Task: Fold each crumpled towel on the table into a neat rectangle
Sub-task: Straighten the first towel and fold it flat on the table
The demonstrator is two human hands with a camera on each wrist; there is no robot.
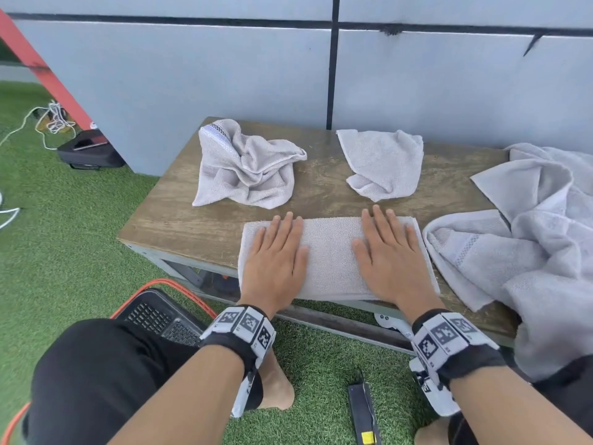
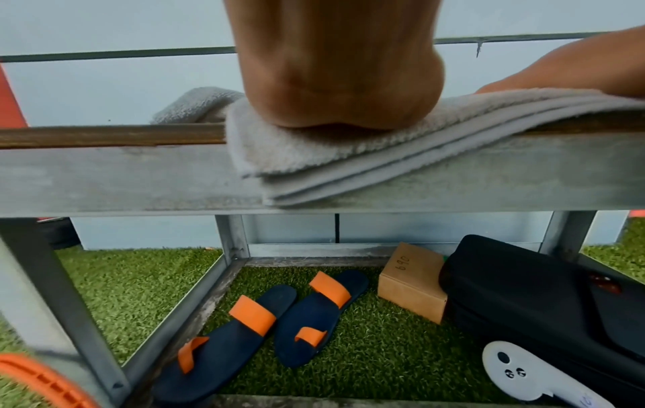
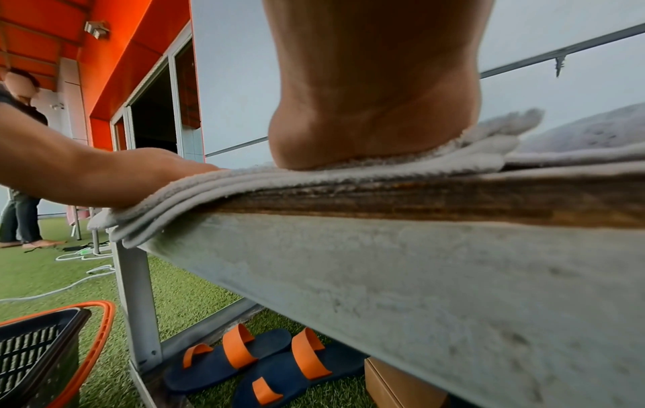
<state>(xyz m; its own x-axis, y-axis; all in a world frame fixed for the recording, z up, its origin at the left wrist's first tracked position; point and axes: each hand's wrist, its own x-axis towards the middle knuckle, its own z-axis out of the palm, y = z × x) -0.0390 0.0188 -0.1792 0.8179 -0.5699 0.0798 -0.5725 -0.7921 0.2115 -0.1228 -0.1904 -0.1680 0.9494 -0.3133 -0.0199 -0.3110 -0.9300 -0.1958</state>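
Note:
A grey towel (image 1: 332,255) folded into a rectangle lies at the front edge of the wooden table (image 1: 179,220). My left hand (image 1: 277,252) presses flat on its left half, fingers straight. On its right half my right hand (image 1: 390,248) lies flat the same way. In the left wrist view the heel of the left hand (image 2: 342,91) bears on the folded towel (image 2: 314,160), whose layered edges hang over the table rim. The right wrist view shows the right hand (image 3: 373,121) pressing the towel (image 3: 216,182). Crumpled towels lie at the back left (image 1: 247,165), back middle (image 1: 383,163) and right (image 1: 529,239).
A grey panelled wall (image 1: 224,75) stands behind the table. A black basket with an orange rim (image 1: 160,313) sits on the green turf at the lower left. Under the table lie sandals (image 2: 265,317), a cardboard box (image 2: 412,281) and a black bag (image 2: 544,303). Another person (image 3: 21,165) stands far left.

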